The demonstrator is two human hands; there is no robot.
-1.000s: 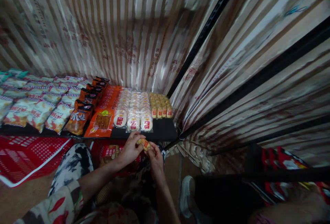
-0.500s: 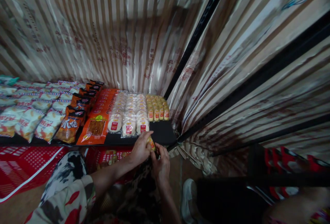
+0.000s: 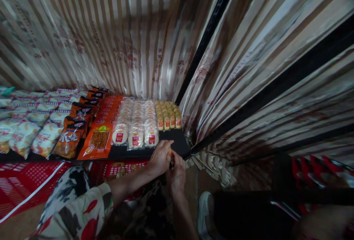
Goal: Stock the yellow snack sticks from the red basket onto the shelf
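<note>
My left hand [image 3: 161, 159] is closed round a small yellow snack packet [image 3: 170, 152], of which only a sliver shows between the fingers. Close against it, my right hand [image 3: 176, 171] has its fingers curled at the packet's lower side. Both hands are just off the front edge of the black shelf [image 3: 177, 140]. Beyond them stand rows of small yellow packets [image 3: 169, 116] with red labels, packed together. Left of those lie rows of clear-wrapped round white crackers [image 3: 135, 136], also red-labelled.
Orange flat bags [image 3: 99, 138], dark orange-brown bags [image 3: 68, 138] and white snack bags [image 3: 24, 136] fill the shelf's left. Red baskets [image 3: 24, 188] stand below. A black metal post [image 3: 207, 37] rises at the corner. Striped curtain [image 3: 124, 30] hangs behind. Red packages [image 3: 312, 171] sit at right.
Both hands have moved slightly right and up, still together. The left fingers now cover more of the yellow packet. The view has shifted a little.
</note>
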